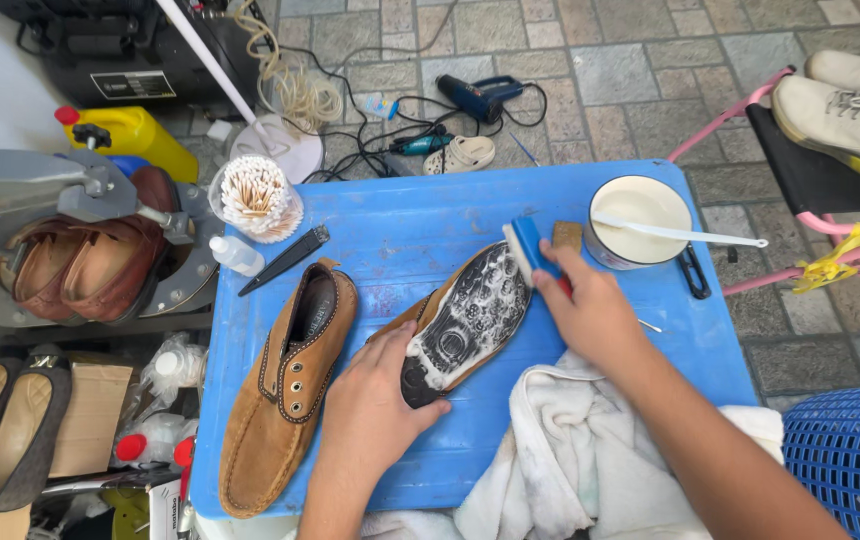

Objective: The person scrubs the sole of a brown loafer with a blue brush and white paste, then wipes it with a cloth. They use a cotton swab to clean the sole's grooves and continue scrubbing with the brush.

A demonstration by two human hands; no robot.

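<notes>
My left hand point(375, 405) grips the heel end of a tan suede shoe point(462, 325) turned sole-up on a blue plastic table point(400, 230). The dark patterned sole is covered in white foam. My right hand point(590, 315) holds a blue-handled brush point(525, 250) pressed against the toe end of that sole. The matching tan suede shoe point(290, 385) lies upright to the left of it, unlaced, toe pointing to the table's near edge.
A white bowl point(640, 220) of cloudy liquid with a white stick across it sits at the table's far right. A white towel point(570, 450) lies near me. A cup of wooden sticks point(255, 200), small bottle point(235, 255), black tool point(285, 260); brown shoes point(90, 265) on a machine, left.
</notes>
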